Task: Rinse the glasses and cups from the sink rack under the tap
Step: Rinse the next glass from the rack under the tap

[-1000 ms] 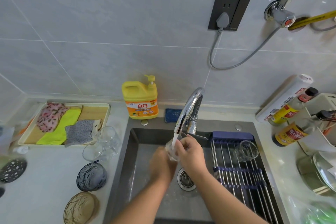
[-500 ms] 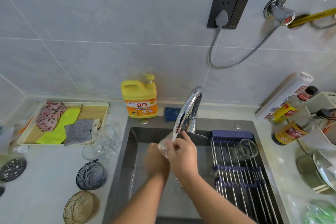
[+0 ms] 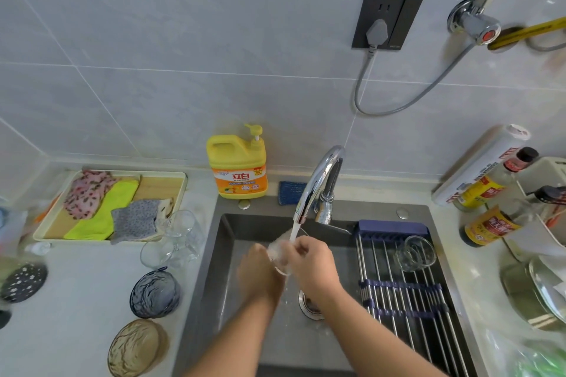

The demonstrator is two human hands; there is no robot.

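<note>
Water runs from the chrome tap (image 3: 318,180) onto a small clear glass (image 3: 280,255) held over the sink (image 3: 232,254). My left hand (image 3: 258,275) grips the glass from below and the left. My right hand (image 3: 312,263) holds it from the right, fingers curled at its rim. The glass is tilted and partly hidden by both hands. One clear glass (image 3: 416,252) lies on its side on the roll-up sink rack (image 3: 404,294). Clear glasses (image 3: 179,239) stand on the counter left of the sink.
A yellow detergent bottle (image 3: 237,165) and a blue sponge (image 3: 291,193) sit behind the sink. A tray with cloths (image 3: 107,205), a blue glass bowl (image 3: 154,292) and an amber bowl (image 3: 136,347) are on the left counter. Sauce bottles (image 3: 487,223) and a pot lid (image 3: 545,288) crowd the right.
Both hands have shifted and turned the glass under the stream, moving slightly left then back under the spout. The glass on the rack has not moved.
</note>
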